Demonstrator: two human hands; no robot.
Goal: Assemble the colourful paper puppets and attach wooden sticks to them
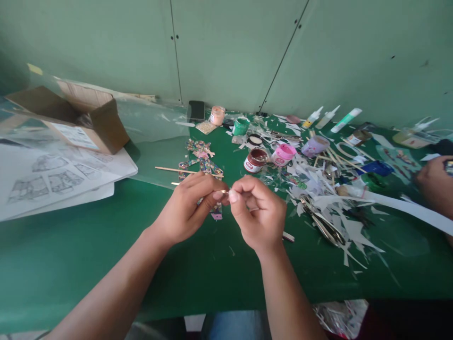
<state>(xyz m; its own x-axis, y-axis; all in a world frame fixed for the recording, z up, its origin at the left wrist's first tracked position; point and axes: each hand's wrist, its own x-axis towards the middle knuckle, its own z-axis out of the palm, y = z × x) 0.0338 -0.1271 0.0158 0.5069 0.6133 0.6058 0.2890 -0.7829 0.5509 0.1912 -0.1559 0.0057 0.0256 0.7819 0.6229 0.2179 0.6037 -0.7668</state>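
Observation:
My left hand [189, 203] and my right hand [261, 215] meet over the middle of the table, thumbs and forefingers pinched together. Between the fingertips is a tiny pale object [225, 192], too small to name. Just beyond the hands lie colourful patterned cut-out pieces [208, 166], partly hidden by my left hand. A thin wooden stick [173, 169] lies across them. Past my right hand stand an open jar of dark red paint [255, 160] and a pink paint jar [283, 154].
An open cardboard box [109, 125] sits on printed sheets [63, 177] at the left. White paper scraps [345, 215], pliers [323, 222] and glue tubes [347, 120] crowd the right. Another person's hand [437, 177] is at the right edge. A green wall [219, 52] stands behind.

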